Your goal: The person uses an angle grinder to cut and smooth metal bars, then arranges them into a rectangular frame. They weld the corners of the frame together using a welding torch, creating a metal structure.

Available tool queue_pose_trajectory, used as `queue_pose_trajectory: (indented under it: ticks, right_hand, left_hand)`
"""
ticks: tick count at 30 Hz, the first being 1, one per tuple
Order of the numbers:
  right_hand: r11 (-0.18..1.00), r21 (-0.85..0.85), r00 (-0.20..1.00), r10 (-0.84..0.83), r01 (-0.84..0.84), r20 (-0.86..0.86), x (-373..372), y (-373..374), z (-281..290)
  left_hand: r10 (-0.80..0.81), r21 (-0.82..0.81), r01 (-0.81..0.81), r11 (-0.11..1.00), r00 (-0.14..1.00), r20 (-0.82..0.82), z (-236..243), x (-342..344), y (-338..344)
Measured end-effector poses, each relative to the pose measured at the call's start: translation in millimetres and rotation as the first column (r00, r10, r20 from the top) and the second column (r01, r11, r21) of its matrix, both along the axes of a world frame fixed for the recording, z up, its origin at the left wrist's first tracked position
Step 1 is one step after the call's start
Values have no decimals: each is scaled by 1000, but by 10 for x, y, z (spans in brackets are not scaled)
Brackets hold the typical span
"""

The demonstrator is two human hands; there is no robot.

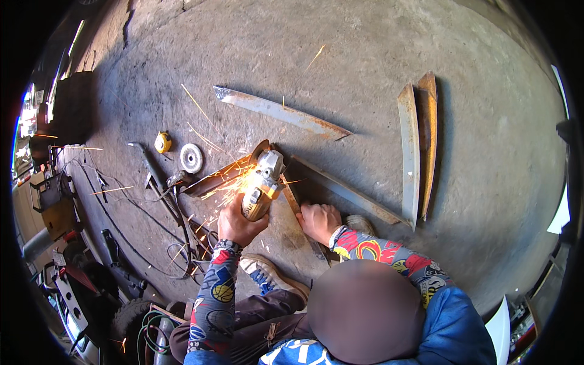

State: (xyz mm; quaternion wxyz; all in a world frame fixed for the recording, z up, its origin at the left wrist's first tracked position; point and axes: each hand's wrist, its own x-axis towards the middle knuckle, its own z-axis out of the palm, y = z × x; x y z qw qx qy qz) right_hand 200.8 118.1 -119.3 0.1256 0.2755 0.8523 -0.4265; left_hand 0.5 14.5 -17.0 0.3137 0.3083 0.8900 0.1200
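My left hand (239, 224) is wrapped round the yellow and grey body of an angle grinder (267, 176). Its disc touches rusty angle iron, and bright sparks (238, 181) spray out to the left. My right hand (320, 222) grips a rusty steel bar (290, 196) that runs from beside the grinder head down toward my feet. To the left of the grinder, another rusty angle-iron piece (216, 178) lies on the floor, partly behind the sparks. A longer angle-iron length (350, 190) slants off to the right, its near end past my right hand. The exact cutting point is hidden.
More angle-iron pieces lie ahead (283, 114) and at the right (409, 152). On the left are a yellow tape measure (163, 142), a round grinding disc (191, 158), a welding electrode holder (155, 170) and tangled cables (187, 243). My shoe (272, 275) is close below the grinder.
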Motion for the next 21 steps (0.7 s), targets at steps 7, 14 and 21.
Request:
queue_pose_trajectory:
  ticks: [7, 14, 21]
  right_hand:
    - [1000, 6, 997, 20, -20, 76, -6, -21, -41]
    - [997, 42, 998, -60, 59, 15, -9, -76, -44]
    - [994, 69, 996, -83, 85, -38, 12, -97, -60]
  left_hand:
    - [40, 2, -40, 999, 998, 46, -109, 3, -17]
    - [46, -5, -46, 999, 999, 12, -88, 27, 82]
    - [88, -22, -88, 996, 996, 7, -68, 60, 87]
